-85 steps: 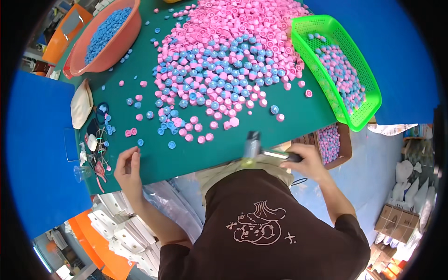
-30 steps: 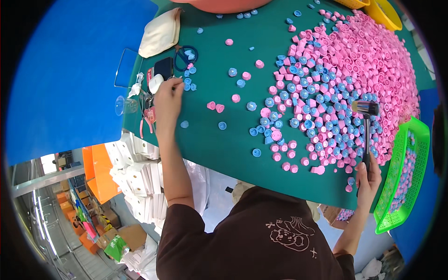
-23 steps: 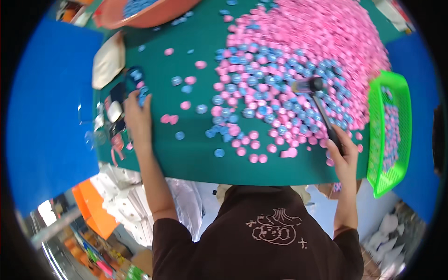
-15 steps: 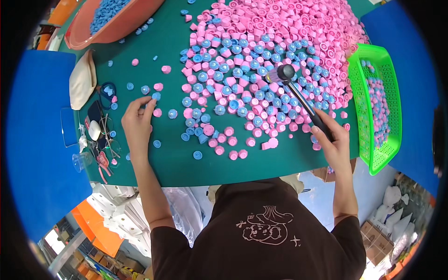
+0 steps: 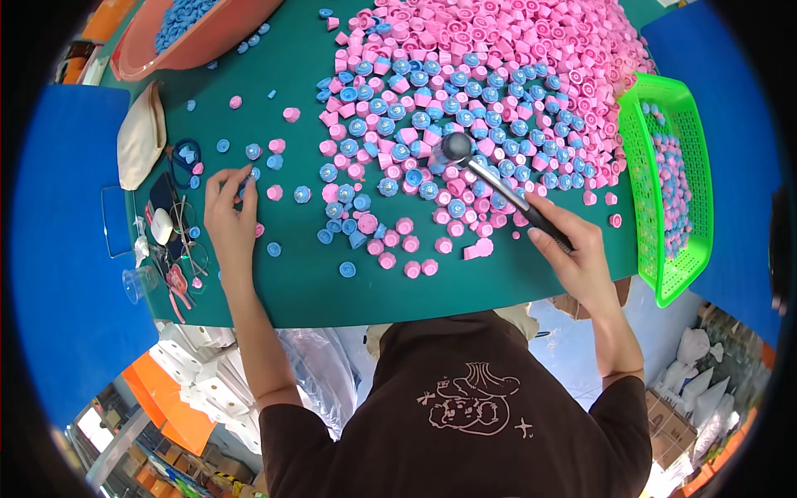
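My left hand (image 5: 232,207) has its fingers closed in a pinch at the left of the table. At the fingertips is a small blue flower-shaped piece (image 5: 254,174), partly hidden by the fingers. My right hand (image 5: 573,249) is wrapped around the dark handle of a mallet (image 5: 508,187). The mallet's round black head (image 5: 457,147) hangs over the spread of pieces. Below it lie many blue flower-shaped pieces (image 5: 387,187) with shiny centres, mixed among pink cup-shaped pieces (image 5: 404,225). Near my left fingers sit a loose blue piece (image 5: 275,162) and a pink cup (image 5: 275,192).
Behind, pink cups form a large heap (image 5: 490,33). A green basket (image 5: 627,166) of joined-looking pieces stands at the right edge. An orange-red basin (image 5: 133,58) holds blue pieces at far left. A beige pouch (image 5: 141,137), glasses and pliers (image 5: 177,292) lie at the left edge.
The mallet head has swung left and a little lower with my right hand. My left hand has drawn back leftward; one blue piece stays on the table where its fingertips were.
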`<state>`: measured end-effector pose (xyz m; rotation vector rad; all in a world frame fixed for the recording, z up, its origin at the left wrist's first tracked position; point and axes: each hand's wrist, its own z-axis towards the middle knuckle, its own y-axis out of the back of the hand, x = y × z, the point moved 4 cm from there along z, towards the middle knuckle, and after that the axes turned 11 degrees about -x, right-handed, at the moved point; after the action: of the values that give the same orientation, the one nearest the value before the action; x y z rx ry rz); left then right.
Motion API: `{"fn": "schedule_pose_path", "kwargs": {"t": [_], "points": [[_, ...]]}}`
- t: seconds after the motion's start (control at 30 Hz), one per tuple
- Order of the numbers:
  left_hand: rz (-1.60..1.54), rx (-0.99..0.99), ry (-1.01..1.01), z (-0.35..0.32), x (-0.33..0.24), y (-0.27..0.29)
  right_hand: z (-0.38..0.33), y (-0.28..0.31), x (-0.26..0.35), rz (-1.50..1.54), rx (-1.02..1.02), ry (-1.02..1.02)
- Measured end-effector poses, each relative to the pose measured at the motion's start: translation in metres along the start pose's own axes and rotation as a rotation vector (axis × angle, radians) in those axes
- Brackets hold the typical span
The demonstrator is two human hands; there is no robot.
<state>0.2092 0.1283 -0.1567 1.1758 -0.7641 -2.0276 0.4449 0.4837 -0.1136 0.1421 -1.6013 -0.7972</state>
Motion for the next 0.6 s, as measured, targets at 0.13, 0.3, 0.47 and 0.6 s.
{"fn": "schedule_pose_path", "kwargs": {"t": [0.13, 0.3, 0.47, 0.6], "points": [[0.053, 0.021, -0.095, 0.006, -0.005, -0.004, 0.003, -0.005, 0.009, -0.027, 0.093, -0.029], [0.113, 0.01, -0.091, 0.009, 0.0, -0.002, 0.01, -0.008, 0.011, -0.006, 0.021, 0.0], [-0.354, 0.068, 0.437, 0.0, -0.013, 0.007, 0.021, -0.013, 0.017, 0.007, 0.029, -0.07], [-0.642, 0.092, 0.368, -0.016, -0.052, -0.005, 0.048, -0.032, 0.03, -0.11, 0.086, 0.087]]}}
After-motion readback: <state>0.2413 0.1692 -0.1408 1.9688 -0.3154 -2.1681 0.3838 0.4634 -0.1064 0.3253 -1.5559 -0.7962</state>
